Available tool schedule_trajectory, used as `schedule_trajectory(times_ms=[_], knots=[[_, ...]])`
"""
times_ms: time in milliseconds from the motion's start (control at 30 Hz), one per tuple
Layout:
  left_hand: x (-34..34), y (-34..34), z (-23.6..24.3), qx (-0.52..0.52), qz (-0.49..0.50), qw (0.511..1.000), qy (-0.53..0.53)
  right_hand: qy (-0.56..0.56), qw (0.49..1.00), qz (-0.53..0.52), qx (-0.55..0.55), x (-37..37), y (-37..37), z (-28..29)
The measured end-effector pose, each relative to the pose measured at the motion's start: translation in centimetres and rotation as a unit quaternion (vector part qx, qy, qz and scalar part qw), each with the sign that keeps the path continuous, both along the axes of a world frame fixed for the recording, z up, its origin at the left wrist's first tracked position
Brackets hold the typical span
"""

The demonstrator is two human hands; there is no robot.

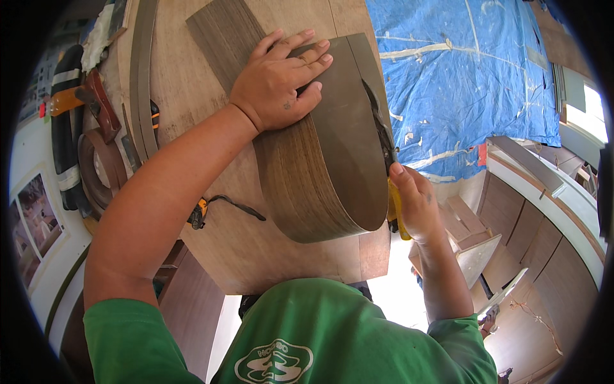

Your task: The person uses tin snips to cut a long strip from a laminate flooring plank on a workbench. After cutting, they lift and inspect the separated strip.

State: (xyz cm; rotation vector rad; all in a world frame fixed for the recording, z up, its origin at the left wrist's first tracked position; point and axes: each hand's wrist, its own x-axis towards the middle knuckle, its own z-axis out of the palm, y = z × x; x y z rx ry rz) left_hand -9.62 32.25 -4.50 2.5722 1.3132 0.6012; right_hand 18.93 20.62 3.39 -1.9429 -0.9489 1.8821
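Observation:
A wood-grain laminate sheet [291, 176], folded into a loop with its grey-brown back [345, 134] showing, rests on the plywood worktop [224, 269]. My left hand [278, 83] lies across the upper part of the sheet, palm down, fingers apart. At the sheet's right edge, my right hand [414, 198] grips a yellow-handled cutting tool [401, 224]; its dark metal part reaches up along a strip split from the edge. Another length of laminate [220, 32] extends toward the top left.
Brown banding [96, 173], long strips [141, 64] and assorted tools occupy the left side. An orange-and-black tool [199, 214] with a strap lies below my left forearm. A blue tarp [460, 83] covers the upper right; wooden panels and pieces [467, 237] stand lower right.

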Motion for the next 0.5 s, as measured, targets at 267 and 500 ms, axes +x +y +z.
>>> schedule_trajectory(times_ms=[267,500], knots=[[-0.02,0.03,-0.03,-0.002,0.002,1.0,0.004,0.028,0.999,-0.018,0.01,-0.46,0.44,0.23],[-0.01,0.02,-0.04,-0.006,0.001,1.0,-0.007,0.019,1.0,-0.017,0.005,-0.31,0.51,-0.1]])
